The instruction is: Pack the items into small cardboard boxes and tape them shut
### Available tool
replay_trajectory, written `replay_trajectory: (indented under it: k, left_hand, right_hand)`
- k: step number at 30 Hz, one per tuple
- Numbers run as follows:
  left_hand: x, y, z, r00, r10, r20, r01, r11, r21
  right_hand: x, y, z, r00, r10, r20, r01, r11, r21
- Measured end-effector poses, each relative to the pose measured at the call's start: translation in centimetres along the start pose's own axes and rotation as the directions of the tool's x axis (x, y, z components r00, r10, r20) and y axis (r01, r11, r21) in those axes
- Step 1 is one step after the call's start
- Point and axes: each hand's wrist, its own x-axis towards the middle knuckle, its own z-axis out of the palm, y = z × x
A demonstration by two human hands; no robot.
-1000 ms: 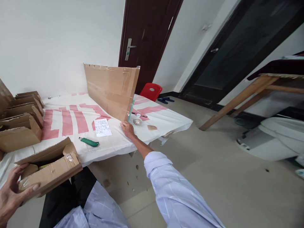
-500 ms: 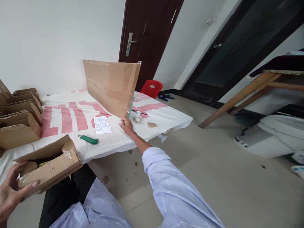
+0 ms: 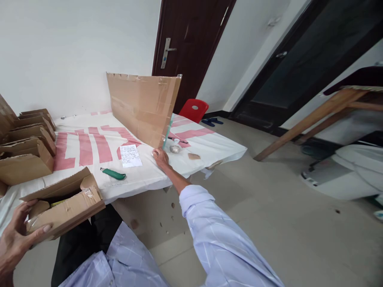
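Observation:
My left hand (image 3: 20, 237) grips the near end of an open cardboard box (image 3: 72, 209), thumb along its side and fingers over its end. The box is tilted above my lap at the table edge; something yellowish shows inside it. My right hand (image 3: 161, 158) rests on the table, fingers curled in, at the bottom corner of a large upright cardboard panel (image 3: 143, 107). What those fingers hold, if anything, is hidden. Between my hands lie a green utility knife (image 3: 113, 173) and a white sheet with rows of small marks (image 3: 131, 156).
Several cardboard boxes (image 3: 28, 159) stand in a row at the left. Beyond my right hand are a small round clear item (image 3: 175, 148) and a brown cardboard scrap (image 3: 194, 156) near the table edge. A red chair (image 3: 194, 110) stands behind the table (image 3: 221, 147).
The view has shifted slightly, so the table and its things sit a little further right. Both hands keep their places, the left still on the box.

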Motion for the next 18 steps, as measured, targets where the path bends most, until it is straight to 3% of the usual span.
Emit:
replay_trajectory:
  k: [5, 18]
  left_hand:
    - [0.1, -0.7, -0.1, 1.000, 0.026, -0.014, -0.026, 1.000, 0.009]
    - [0.7, 0.4, 0.3, 0.999, 0.048, 0.005, -0.048, 0.998, 0.050]
  right_hand:
    - [-0.1, -0.5, 0.1, 1.000, -0.002, 0.027, 0.003, 0.999, -0.042]
    - [-1.6, -2.0, -0.8, 0.997, -0.001, 0.079, 0.009, 0.995, -0.098]
